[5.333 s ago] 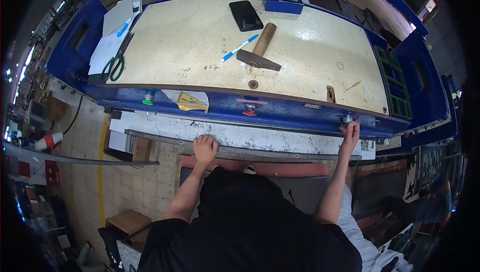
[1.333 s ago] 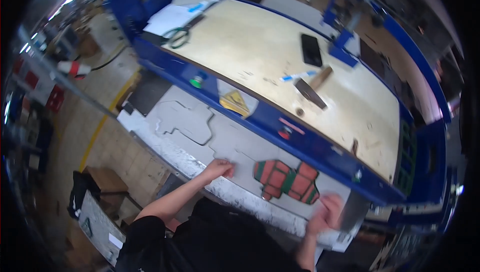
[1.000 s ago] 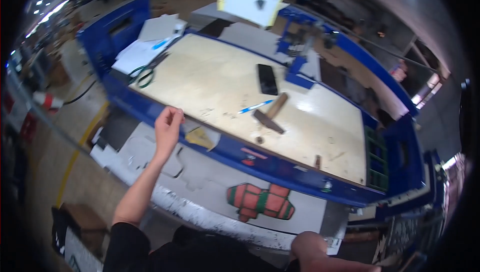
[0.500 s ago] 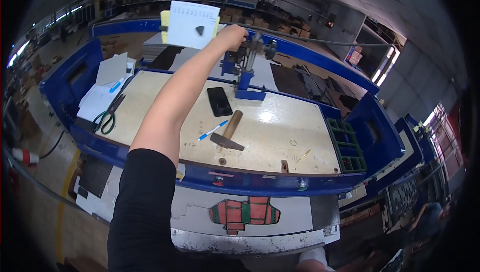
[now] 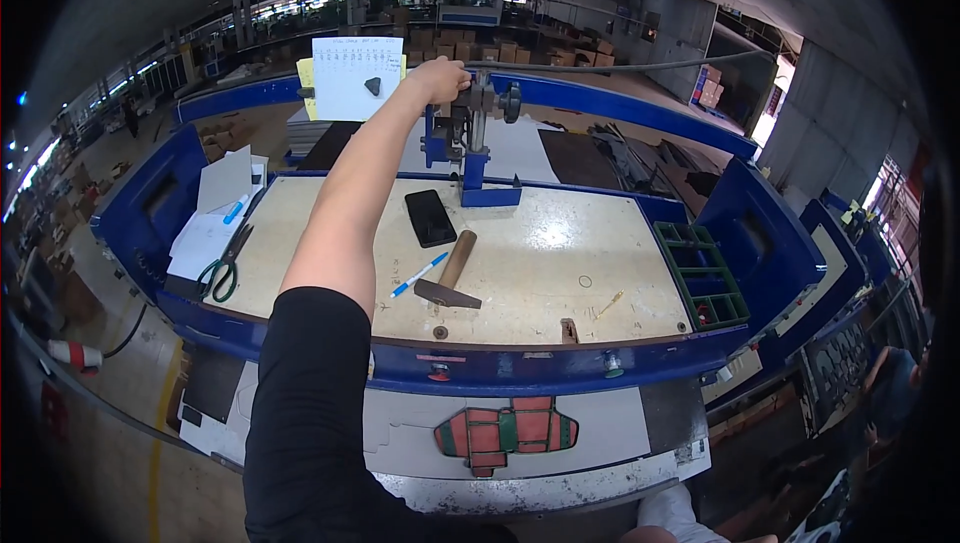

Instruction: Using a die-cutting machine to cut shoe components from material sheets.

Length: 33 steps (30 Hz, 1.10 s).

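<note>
My left hand point(image 5: 440, 81) reaches far forward, its fingers curled over the top of a metal post assembly with a black knob point(image 5: 511, 102) and a blue base point(image 5: 490, 195). What lies inside the fingers is hidden. Beside the hand stands a white handwritten sheet point(image 5: 345, 53) with a dark triangular piece point(image 5: 373, 87) on it. My right hand does not show. On the pale board point(image 5: 530, 273) below my arm lie a black phone point(image 5: 430, 218), a hammer point(image 5: 458, 263) with a wooden handle and a blue-and-white pen point(image 5: 419, 275).
Scissors point(image 5: 222, 273) with green handles and papers point(image 5: 212, 213) lie at the left. A green divided tray point(image 5: 703, 268) sits at the right. Blue machine walls point(image 5: 770, 233) flank the board. Nearer me, a red-and-green cutting-die-like form point(image 5: 508, 433) rests on grey sheet. Another person point(image 5: 893, 393) is at far right.
The whole view has shifted slightly with my head. My left hand stays at the top of the post, and the things on the board keep their places.
</note>
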### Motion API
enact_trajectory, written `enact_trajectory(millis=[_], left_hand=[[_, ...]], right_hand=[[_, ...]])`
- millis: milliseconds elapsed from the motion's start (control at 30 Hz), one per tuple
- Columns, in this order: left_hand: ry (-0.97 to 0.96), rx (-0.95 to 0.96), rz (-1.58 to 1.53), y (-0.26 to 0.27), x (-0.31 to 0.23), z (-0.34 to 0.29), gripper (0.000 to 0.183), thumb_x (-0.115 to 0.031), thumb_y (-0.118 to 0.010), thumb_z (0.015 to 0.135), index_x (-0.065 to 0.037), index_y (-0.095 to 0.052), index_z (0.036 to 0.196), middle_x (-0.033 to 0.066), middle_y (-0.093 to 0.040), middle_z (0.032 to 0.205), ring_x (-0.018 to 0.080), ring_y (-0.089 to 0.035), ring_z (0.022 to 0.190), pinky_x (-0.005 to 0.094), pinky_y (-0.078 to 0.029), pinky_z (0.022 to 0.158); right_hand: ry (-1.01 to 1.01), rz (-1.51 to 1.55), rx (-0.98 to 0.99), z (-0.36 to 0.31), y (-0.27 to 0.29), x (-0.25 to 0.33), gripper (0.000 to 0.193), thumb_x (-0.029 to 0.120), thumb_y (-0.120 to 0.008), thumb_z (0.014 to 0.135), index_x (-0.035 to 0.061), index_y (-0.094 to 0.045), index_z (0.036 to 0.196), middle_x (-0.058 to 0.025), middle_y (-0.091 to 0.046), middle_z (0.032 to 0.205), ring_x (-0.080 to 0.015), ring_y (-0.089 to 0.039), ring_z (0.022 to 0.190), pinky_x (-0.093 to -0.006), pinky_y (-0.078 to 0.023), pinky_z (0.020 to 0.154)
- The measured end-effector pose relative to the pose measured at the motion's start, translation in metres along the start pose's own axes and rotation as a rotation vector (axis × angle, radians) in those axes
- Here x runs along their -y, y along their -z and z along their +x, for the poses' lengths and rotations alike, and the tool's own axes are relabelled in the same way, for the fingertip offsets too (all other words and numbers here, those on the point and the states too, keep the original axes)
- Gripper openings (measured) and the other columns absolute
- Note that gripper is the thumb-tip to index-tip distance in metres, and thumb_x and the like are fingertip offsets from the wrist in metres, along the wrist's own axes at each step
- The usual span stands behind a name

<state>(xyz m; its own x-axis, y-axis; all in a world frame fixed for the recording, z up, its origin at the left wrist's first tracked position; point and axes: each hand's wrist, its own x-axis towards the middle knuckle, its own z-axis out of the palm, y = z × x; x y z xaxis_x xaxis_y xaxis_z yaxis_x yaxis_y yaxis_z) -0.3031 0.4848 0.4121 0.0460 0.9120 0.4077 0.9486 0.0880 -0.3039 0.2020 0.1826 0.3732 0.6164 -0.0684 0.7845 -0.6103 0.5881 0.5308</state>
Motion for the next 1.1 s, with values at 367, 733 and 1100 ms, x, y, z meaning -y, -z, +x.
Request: enact_trajectory(millis=[367, 733, 1100], left_hand=[[0.382, 0.028, -0.150, 0.009, -0.020, 0.004, 0.034, -0.031, -0.052, 0.088, -0.008, -0.072, 0.102, 0.0159, -0.069, 0.107, 0.0337, -0.066, 0.099, 0.0434, -0.051, 0.090], [0.030, 0.017, -0.109, 0.003, 0.005, -0.008, 0.027, -0.029, -0.042, 0.100, -0.014, -0.061, 0.112, 0.0145, -0.065, 0.109, 0.0383, -0.059, 0.104, 0.0502, -0.048, 0.089], [0.126, -0.143, -0.162, -0.006, -0.013, -0.017, 0.038, -0.035, -0.042, 0.096, -0.007, -0.069, 0.093, 0.0216, -0.067, 0.091, 0.0397, -0.064, 0.090, 0.0498, -0.051, 0.080]], right_hand=[[-0.470, -0.375, 0.438, -0.008, 0.041, 0.080, 0.015, 0.016, -0.061, 0.086, 0.0131, -0.051, 0.097, -0.0005, -0.052, 0.086, -0.0141, -0.048, 0.075, -0.0373, -0.035, 0.073], [-1.062, -0.760, 0.366, -0.035, 0.091, 0.095, 0.014, 0.017, -0.065, 0.075, 0.0035, -0.060, 0.076, -0.0112, -0.052, 0.075, -0.0268, -0.048, 0.068, -0.0419, -0.038, 0.067], [-1.639, -0.949, 0.133, -0.149, 0.140, 0.148, 0.018, 0.014, -0.054, 0.090, 0.0012, -0.055, 0.078, -0.0067, -0.051, 0.072, -0.0171, -0.047, 0.069, -0.0297, -0.039, 0.065]])
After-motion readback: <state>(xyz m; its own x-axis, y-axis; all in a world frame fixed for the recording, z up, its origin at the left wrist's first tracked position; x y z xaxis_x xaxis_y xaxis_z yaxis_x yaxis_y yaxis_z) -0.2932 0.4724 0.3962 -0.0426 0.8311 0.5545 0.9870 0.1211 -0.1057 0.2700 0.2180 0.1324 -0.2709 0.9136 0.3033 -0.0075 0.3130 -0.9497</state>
